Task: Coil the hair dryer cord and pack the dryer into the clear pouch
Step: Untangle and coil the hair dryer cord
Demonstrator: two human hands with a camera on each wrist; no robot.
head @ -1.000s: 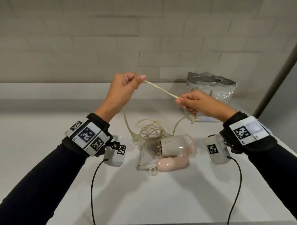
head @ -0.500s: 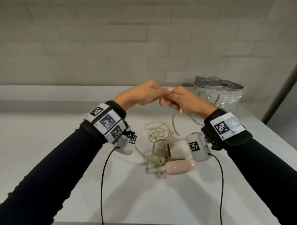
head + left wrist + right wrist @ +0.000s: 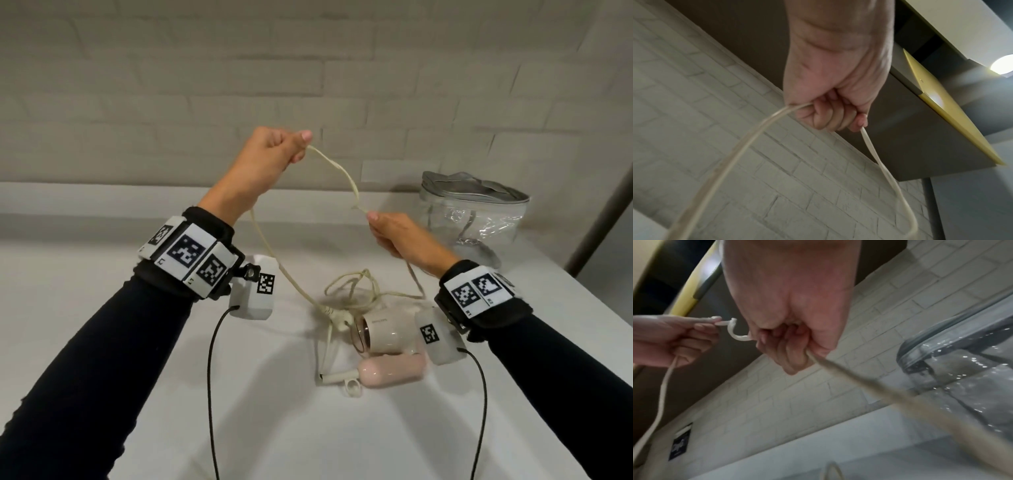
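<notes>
A folded pink and cream hair dryer (image 3: 387, 339) lies on the white table (image 3: 102, 308). Its cream cord (image 3: 346, 174) runs up from a loose tangle behind the dryer. My left hand (image 3: 274, 154) is raised and grips the cord in a fist (image 3: 830, 116). A slack length arcs from it down to my right hand (image 3: 394, 233), which holds the cord lower and to the right (image 3: 789, 345). The plug (image 3: 337, 317) rests on the table by the dryer's nozzle. The clear pouch (image 3: 476, 219) with a grey zip top stands at the back right, seen also in the right wrist view (image 3: 972, 369).
A pale brick wall (image 3: 308, 85) runs behind the table, with a low ledge (image 3: 85, 198) along it. Black cables (image 3: 210, 394) hang from both wrist cameras over the table's front. A dark post (image 3: 603, 205) stands at the far right.
My hands were together half a second ago; now they have parted. The left rose up and left, the right dropped slightly, and a slack arc of cord hangs between them.
</notes>
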